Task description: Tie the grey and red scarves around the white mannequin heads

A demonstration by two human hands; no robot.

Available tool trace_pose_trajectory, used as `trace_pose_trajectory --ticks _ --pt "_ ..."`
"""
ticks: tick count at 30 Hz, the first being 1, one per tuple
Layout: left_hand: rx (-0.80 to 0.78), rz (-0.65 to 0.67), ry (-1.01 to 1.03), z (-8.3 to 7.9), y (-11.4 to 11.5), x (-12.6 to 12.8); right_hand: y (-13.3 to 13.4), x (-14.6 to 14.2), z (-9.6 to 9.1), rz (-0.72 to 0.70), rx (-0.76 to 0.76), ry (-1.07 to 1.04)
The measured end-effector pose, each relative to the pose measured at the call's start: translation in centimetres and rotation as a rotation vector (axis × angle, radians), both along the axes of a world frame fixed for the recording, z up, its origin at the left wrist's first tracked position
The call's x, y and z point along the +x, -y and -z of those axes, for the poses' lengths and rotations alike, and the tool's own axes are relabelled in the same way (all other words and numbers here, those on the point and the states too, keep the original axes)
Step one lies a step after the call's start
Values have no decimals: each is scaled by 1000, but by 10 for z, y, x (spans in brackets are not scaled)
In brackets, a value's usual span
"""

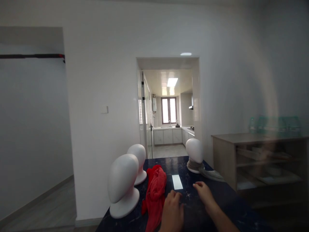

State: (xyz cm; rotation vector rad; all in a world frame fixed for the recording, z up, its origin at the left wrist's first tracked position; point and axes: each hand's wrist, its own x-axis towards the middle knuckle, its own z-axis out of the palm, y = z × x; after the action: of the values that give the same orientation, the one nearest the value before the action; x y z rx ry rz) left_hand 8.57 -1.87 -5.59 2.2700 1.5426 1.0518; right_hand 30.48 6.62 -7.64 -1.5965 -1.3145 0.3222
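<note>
My left hand (pixel 172 209) is over the dark blue marbled table (pixel 193 212), right beside a bunched red cloth (pixel 155 190). Its fingers are loosely bent and a little apart, and nothing shows in them. Across from it my right hand (pixel 204 192) hovers with half-curled fingers, also with no object visible. Two white mannequin heads (pixel 123 180) (pixel 137 154) stand upright on round bases left of the cloth. A third white mannequin head (pixel 194 150) is at the table's far right, with a grey-beige scarf (pixel 193 165) wound round its neck and one end trailing on the table.
A bright rectangle (pixel 177 182), apparently reflected light, lies on the tabletop between the cloth and the third head. To the right stands a wooden shelf unit (pixel 223 151) with green-tinted bottle packs (pixel 277 125) on top. Beyond the table a doorway leads to a kitchen (pixel 167 137).
</note>
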Motion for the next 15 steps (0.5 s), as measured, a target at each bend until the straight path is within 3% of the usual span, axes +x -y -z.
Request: trace_pose_trajectory --ticks 3,6,11,15 --pt "37 -253 -74 -18 -11 -29 23 -42 15 -52 45 -8" --pt "-16 -410 -297 -26 -22 -59 36 -53 17 -86 161 130" --pt "-28 -387 -394 -19 -31 -97 34 -44 13 -74 135 166" --pt "11 -268 -57 -25 -43 -109 31 -44 12 -107 131 151"
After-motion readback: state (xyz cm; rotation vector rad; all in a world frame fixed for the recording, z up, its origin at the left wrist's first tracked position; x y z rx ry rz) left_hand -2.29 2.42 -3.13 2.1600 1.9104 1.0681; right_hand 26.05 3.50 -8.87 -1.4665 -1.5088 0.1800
